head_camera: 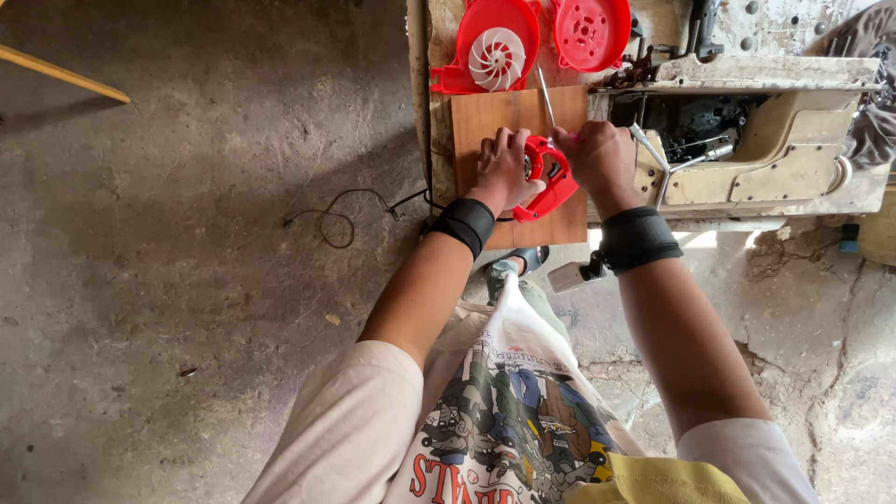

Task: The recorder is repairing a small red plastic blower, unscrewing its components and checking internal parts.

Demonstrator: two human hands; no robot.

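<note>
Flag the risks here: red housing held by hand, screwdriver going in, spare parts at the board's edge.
1. The left hand alone steadies the red housing part; a slip of the screwdriver in the right hand might hit its fingers.
2. The housing sits unclamped on the wooden board and could twist.
3. The red shell with white fan wheel lies near the bench edge and could be knocked off.

The red plastic housing is a small, curved shell with a round opening at its upper end and a tapering handle-like tail pointing down toward the person. It lies flat on a brown wooden board, partly covered from both sides. A thin metal screwdriver shaft stands tilted over the housing, its tip meeting the housing's upper end.
</note>
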